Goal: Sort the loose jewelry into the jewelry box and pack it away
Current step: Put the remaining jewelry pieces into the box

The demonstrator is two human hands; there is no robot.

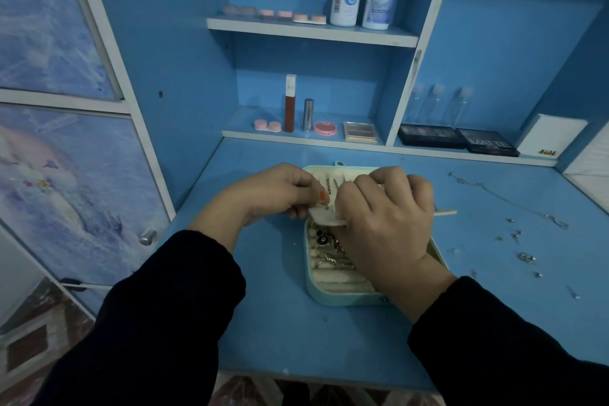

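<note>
The left hand [276,191] pinches the near-left corner of the flap [324,219], thumb on top and fingers curled beneath it. The right hand [385,217] curls over the same flap from the other side, with its thumb at the near edge. Its fingertips are hidden, so I cannot tell whether they also hold an earring. A small stud sits on the flap just beside the left thumb.

In the head view, the only one, the flap is raised over the open box [329,295] and runs left to right between the lid [329,171] and the tray. A few pieces already lie in the tray's padded rows, right under the flap's near edge.

The rest of the jewelry is all on one side. The studs [524,257] are scattered on the desk [263,323] to the right of the box, well apart from it. The chain [507,199] lies beyond them, its length slanting from far-left to near-right.

Both are off the right hand's outer side, with the box between them and the left hand. So the right hand is plainly the nearer, and the likely one to fetch the next piece while the left steadies the flap. Much of the sorting looks yet undone.
</note>
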